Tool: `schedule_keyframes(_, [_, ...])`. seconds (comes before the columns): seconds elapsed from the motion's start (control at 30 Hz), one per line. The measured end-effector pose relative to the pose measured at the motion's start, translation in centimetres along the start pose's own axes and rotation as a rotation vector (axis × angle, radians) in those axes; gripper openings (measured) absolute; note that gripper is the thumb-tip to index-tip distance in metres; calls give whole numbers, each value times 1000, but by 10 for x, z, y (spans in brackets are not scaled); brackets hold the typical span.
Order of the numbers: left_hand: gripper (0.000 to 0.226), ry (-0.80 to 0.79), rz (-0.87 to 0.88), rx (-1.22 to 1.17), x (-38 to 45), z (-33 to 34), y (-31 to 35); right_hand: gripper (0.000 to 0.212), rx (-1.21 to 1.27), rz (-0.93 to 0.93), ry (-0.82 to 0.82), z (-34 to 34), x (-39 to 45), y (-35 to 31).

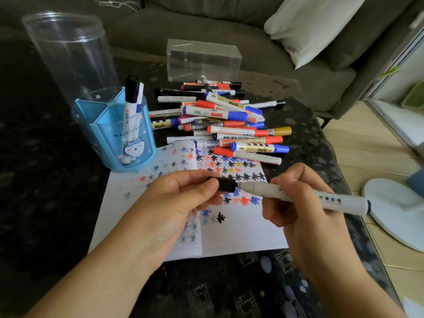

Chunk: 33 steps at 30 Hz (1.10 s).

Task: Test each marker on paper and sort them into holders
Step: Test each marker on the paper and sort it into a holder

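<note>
Standing beside the dark table [298,106], I take in the scene from its biggest parts down to the small cap where the risk sits. At about eleven o'clock from the hands rises a tall clear cylinder [68,53], and just in front of it a blue holder [110,138] already keeps a couple of markers upright; at twelve o'clock, well behind, lies a clear box [203,59]. Between that box and the hands sprawls the marker pile [224,120], its near edge resting on the paper [229,230], which is covered in black, blue and red test stars. The right hand [305,207] curls round the barrel of a white marker [309,195], which points toward nine o'clock, while the left hand [174,203] pinches its black cap [226,184] between thumb and fingers; the cap looks partly off the nib, though whether it is going on or coming off I cannot tell. A hard tug could, I judge, jerk the nib across a finger or streak the sheet. An elbow swinging toward ten o'clock might tip the tall cylinder. The pile, loosely stacked, could roll a marker off the table's three o'clock edge if nudged.
</note>
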State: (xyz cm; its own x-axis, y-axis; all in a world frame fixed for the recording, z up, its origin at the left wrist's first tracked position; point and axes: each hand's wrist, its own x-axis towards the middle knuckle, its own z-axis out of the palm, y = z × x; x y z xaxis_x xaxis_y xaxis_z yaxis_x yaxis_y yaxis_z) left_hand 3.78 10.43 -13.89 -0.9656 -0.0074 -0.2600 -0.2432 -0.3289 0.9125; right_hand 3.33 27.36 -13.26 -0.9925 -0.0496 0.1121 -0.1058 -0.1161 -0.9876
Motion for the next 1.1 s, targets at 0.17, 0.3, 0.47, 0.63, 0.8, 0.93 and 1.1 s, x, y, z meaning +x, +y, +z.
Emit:
schedule_keyframes(0.17, [31,-149,-5,101,-9,7,-1,26,-7,42,-26,0,0,-1])
schedule_keyframes(0.3, [29,-169,53,107,-14,12,-3,30,80,27,12,5,-3,-2])
schedule_keyframes(0.47, [24,-169,79,179,-19,18,0,29,77,48,31,3,-9,-3])
schedule_keyframes(0.63, [14,-108,208,610,-12,18,-5,34,-146,103,14,-2,-11,-13])
schedule_keyframes(0.8, [49,138,386,948,-29,4,28,9,-362,58,-30,9,-29,-52])
schedule_keyframes(0.93, [36,296,517,1097,-100,-49,62,16,-596,-105,-244,48,-63,-82])
schedule_keyframes(1.1, [29,589,544,1118,-232,-142,62,36,-885,-458,-650,147,-117,-81])
